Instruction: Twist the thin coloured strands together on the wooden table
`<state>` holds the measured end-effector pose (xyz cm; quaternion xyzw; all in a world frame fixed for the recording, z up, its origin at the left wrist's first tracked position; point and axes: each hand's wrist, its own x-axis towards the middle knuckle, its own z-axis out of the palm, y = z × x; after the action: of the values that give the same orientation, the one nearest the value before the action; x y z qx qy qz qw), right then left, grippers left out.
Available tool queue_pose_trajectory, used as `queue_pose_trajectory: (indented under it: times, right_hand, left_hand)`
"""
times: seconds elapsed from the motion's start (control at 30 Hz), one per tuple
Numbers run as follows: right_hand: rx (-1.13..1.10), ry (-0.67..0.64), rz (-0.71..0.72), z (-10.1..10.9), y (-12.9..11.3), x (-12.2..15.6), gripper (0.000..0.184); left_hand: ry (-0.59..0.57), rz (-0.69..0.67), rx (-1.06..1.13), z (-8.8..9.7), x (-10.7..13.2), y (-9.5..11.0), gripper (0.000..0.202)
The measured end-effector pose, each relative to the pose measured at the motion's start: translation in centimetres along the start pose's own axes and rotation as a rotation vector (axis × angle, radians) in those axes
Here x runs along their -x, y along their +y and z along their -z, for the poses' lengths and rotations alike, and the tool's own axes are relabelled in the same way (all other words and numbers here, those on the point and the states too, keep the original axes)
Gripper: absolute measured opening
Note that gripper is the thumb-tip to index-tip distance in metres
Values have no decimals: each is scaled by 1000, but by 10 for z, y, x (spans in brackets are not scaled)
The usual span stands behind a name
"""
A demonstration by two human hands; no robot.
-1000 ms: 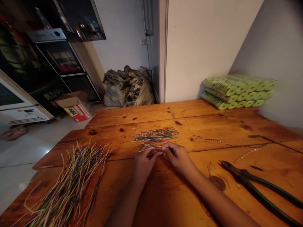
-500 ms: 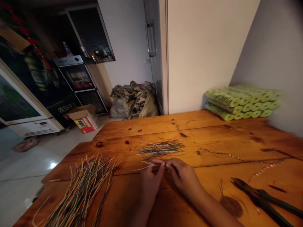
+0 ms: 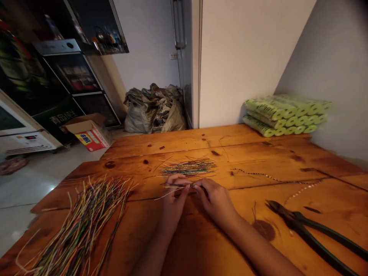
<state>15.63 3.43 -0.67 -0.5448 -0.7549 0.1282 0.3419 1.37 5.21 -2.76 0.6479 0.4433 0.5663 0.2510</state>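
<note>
Fingers (image 3: 178,179) of both hands curled and closed, pinching a few thin coloured wires (image 3: 176,187) between them, the two hands almost meeting above the middle of the wooden desk (image 3: 184,140), nearer the front edge than the far one. Left hand (image 3: 174,201) gripping the wires from the left, loose ends sticking out past the fingers; right hand (image 3: 215,200) coming in from the right, fingertips at the same wires, exact pinch partly hidden behind the fingers. Just beyond the hands, toward the far edge, a small flat bundle of multicoloured wires (image 3: 188,166) lying sideways on the desk, strands roughly parallel. Large loose heap of long multicoloured wires (image 3: 83,224) at the front left corner, well apart from the hands, ends fanning out. To the right of the hands, a thin beaded strand (image 3: 276,178) stretched along the desk, and below it, by the front right corner, green-handled pliers (image 3: 324,233) lying with the jaws shut and pointing left. At the far right corner, against the wall, a stack of plastic-wrapped green foam tubes (image 3: 283,115). Past the far edge, on the floor, a bulging woven sack (image 3: 153,109) and an open cardboard box (image 3: 87,134).
</note>
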Motion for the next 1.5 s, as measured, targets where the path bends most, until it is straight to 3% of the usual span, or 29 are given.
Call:
queue_pose_trajectory:
  times: [0.13, 0.37, 0.6, 0.9, 1.1, 1.23, 1.33, 1.5]
  right_hand:
    - [18, -5, -23, 0, 1, -1, 21]
    - [23, 5, -21, 0, 3, -2, 21]
    - [113, 27, 19, 0, 3, 0, 21]
    - [257, 20, 185, 4, 5, -2, 23]
    - [269, 1, 224, 4, 6, -2, 24]
    - [95, 15, 129, -1, 9, -2, 21]
    - [-206, 25, 10, -5, 13, -4, 19]
    - [-580, -74, -240, -6, 18, -10, 34]
  left_hand:
    - [-38, -6, -4, 0, -1, -3, 15]
    - [-24, -153, -226, 3, -2, -9, 15]
    - [-31, -168, -283, 3, -3, -10, 14]
    - [-110, 105, 38, -2, -5, -17, 17]
    - [-150, 491, 228, -3, -5, -12, 24]
    - [-141, 538, 262, -2, -4, -9, 25]
    - [-122, 469, 202, -3, -5, -10, 25]
    - [-110, 272, 102, -4, -3, -13, 20]
